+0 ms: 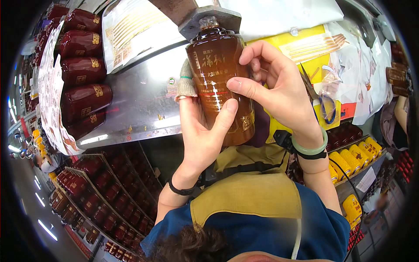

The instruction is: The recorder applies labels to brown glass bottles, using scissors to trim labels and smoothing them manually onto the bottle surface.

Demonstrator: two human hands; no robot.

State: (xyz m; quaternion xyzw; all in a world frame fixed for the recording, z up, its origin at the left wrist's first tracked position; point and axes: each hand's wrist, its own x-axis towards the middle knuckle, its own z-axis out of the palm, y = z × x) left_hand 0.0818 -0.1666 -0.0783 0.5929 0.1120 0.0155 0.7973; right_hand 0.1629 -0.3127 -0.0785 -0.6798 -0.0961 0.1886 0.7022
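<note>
A brown glazed bottle point(214, 78) with gold characters tilts in front of me, its clear-topped neck toward a dark metal block point(210, 22). My left hand point(203, 126) grips its left side, thumb across the front; a knitted cloth sleeve point(187, 81) covers one finger. Over the bottle's right side is my right hand point(270, 81), thumb laid against the front, fingers bent and apart from the thumb. Nothing shows between them. Strips of gold labels point(312, 49) lie on a yellow sheet point(279, 124) to the right, beside scissors point(321, 98) with dark handles.
Several dark red bottles point(83, 67) line the left of the metal table point(139, 96). More gold strips point(137, 26) lie on white paper at the back left. Racks of dark bottles point(104, 187) stand below left; yellow containers point(355, 157) sit on a shelf at right.
</note>
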